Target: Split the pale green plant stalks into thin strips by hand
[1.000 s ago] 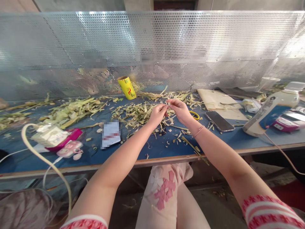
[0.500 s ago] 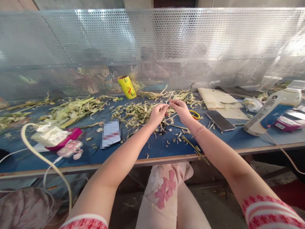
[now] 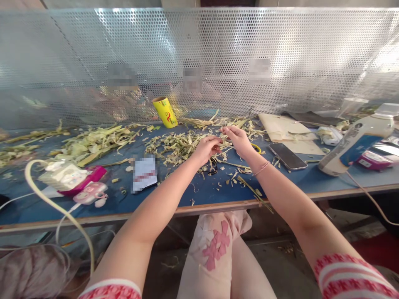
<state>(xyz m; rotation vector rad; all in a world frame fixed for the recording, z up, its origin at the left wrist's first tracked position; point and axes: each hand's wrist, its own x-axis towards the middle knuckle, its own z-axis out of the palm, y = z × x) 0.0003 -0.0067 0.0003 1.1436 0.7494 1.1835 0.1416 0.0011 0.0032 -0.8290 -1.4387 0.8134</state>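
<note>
Head view is showing the perforated metal screen [image 3: 199, 62] standing along the far edge of the blue worktop [image 3: 205, 193], which is carrying everything else. Taking the yellow roll [image 3: 165, 112] by the screen as the landmark: a broad heap of pale green leaf strips [image 3: 93, 143] is lying to its left, and a thinner litter of strips [image 3: 177, 145] is spreading just in front of it. Well to its right a white bottle [image 3: 355, 141] is lying tilted, with a dark phone [image 3: 287, 156] between that bottle and the hands. Left and nearer than the roll, a pink case [image 3: 90, 193] is sitting by a white cable.

In front and to the right of the roll, the left hand [image 3: 207, 148] and right hand [image 3: 239, 140] are meeting above the litter. Both grips are pinched together on one thin leaf strip [image 3: 222, 142], which is stretching between the fingertips, clear of the worktop.

The strip looks brittle and narrow, so pulling the hands apart too hard could probably snap it, or it could slip out and get lost among the look-alike scraps below.
</note>
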